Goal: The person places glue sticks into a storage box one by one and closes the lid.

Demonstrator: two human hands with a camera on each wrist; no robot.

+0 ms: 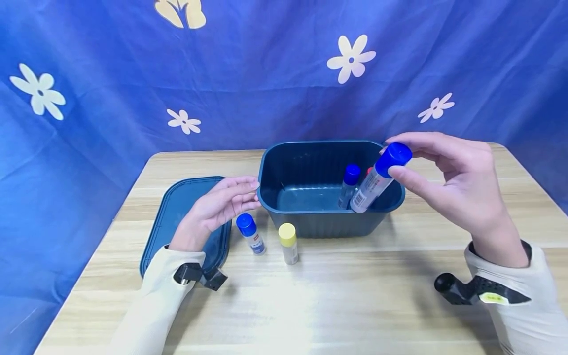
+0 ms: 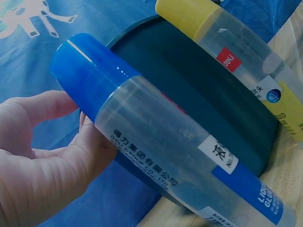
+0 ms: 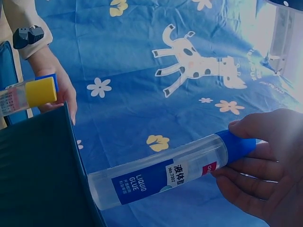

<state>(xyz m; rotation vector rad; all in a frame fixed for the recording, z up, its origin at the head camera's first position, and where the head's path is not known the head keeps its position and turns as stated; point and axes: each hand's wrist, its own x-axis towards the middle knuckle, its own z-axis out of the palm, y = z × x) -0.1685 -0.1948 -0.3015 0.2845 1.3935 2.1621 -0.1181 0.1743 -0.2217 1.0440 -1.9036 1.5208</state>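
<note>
My right hand (image 1: 461, 182) pinches a liquid glue bottle (image 1: 374, 185) by its blue cap, between thumb and fingers. The bottle is tilted, its clear base down at the right part of a dark teal plastic bin (image 1: 319, 226). Inside the bin stands another blue-capped glue bottle (image 1: 351, 176), with a bit of something red (image 1: 369, 170) partly hidden behind the held one. My left hand (image 1: 226, 199) touches the bin's left end with relaxed fingers. In front of the bin, a blue-capped glue bottle (image 1: 252, 234) and a yellow-capped one (image 1: 289, 244) stand upright.
A flat teal lid (image 1: 174, 209) lies on the wooden table (image 1: 346, 301) at the left, partly under my left hand and wrist. Behind the table hangs a blue cloth (image 1: 266, 74) with flower prints. Each wrist bears a small black camera mount.
</note>
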